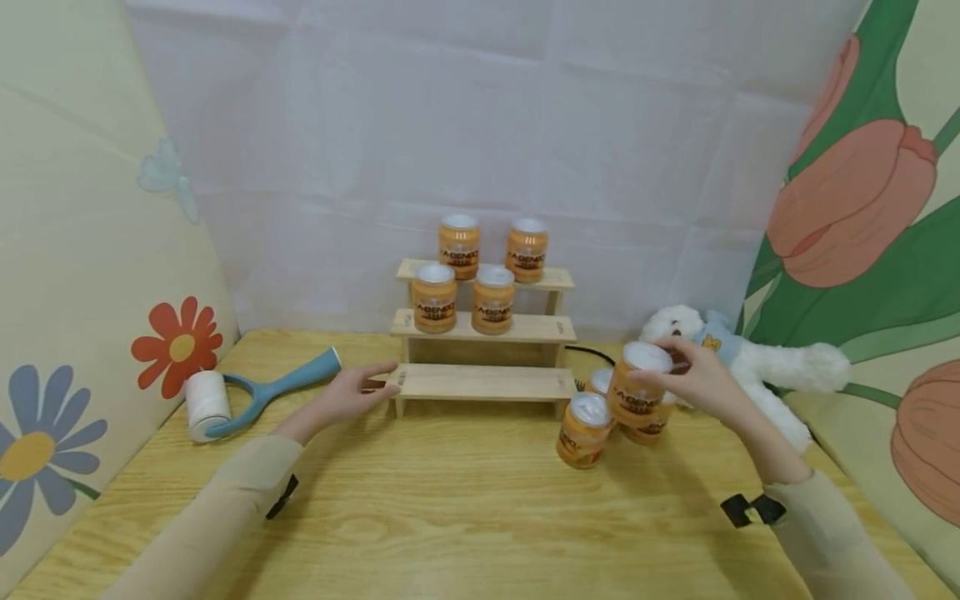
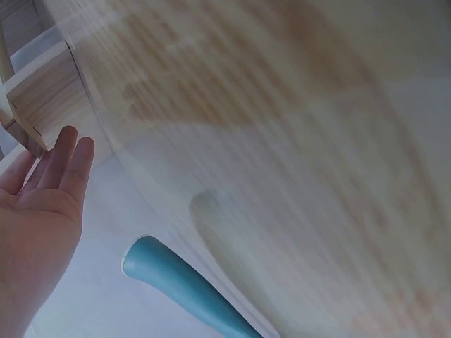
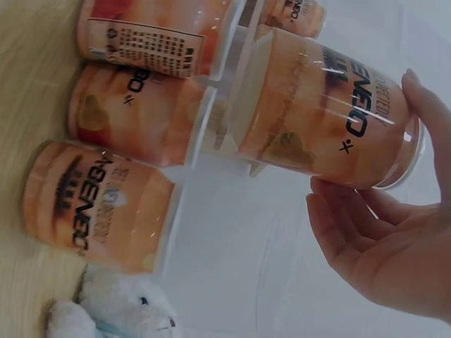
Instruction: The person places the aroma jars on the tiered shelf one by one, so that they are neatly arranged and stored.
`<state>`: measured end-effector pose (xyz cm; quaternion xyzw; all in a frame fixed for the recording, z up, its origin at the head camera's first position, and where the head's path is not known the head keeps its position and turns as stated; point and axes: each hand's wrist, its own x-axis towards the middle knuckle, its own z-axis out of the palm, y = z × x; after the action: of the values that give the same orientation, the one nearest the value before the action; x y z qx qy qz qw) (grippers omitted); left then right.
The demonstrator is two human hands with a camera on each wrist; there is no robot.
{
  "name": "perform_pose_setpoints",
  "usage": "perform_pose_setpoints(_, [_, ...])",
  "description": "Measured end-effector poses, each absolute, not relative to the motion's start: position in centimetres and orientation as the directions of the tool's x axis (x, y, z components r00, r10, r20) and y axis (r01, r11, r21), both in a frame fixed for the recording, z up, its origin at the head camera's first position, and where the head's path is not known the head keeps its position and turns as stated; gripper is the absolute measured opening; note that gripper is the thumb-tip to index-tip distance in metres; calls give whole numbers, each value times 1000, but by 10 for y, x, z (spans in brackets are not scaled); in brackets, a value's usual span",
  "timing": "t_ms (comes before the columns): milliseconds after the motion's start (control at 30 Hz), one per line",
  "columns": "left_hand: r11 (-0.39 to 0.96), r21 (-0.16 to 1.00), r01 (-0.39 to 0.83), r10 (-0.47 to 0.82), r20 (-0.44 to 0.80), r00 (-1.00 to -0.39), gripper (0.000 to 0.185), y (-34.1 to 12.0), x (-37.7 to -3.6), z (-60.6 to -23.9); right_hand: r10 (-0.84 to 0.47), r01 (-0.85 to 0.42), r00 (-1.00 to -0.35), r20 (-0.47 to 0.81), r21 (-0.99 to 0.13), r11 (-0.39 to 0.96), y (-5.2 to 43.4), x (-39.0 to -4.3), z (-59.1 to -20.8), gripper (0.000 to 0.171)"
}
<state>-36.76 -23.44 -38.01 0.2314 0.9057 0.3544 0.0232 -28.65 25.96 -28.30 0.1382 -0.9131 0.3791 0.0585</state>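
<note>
My right hand (image 1: 701, 379) grips an orange can (image 1: 636, 398) with a silvery lid, fingers and thumb around its lid end. In the right wrist view the held can (image 3: 324, 113) is raised above three similar cans on the table, one of them the front can (image 1: 582, 433). At the left end of the three-step wooden rack (image 1: 480, 382), my left hand (image 1: 347, 396) touches the lowest step with its fingertips. Its fingers (image 2: 74, 169) look nearly straight in the left wrist view. Two cans stand on the top step and two on the middle step, including the left one (image 1: 435, 302).
A lint roller (image 1: 288, 385) with a blue handle and white roll lies on the left of the table (image 1: 420, 517). A white plush toy (image 1: 780, 371) lies at the right, behind my right hand. A dark cable (image 1: 592, 353) runs beside the rack, before the white cloth backdrop (image 1: 480, 125).
</note>
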Motion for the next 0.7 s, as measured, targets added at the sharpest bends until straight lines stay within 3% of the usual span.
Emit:
perform_pose_setpoints(167, [637, 655, 406, 437, 126, -890, 64, -234, -369, -381, -188, -294, -956, 227, -705, 645, 249, -297, -273, 57])
perform_pose_setpoints(400, [624, 671, 400, 433, 130, -892, 63, -233, -367, -381, -114, -254, -966, 233, -759, 600, 232, -318, -266, 69])
perform_pose_setpoints(700, [621, 652, 435, 451, 156, -879, 61, -234, -367, -379, -128, -294, -955, 266, -819, 492, 211, -344, -264, 62])
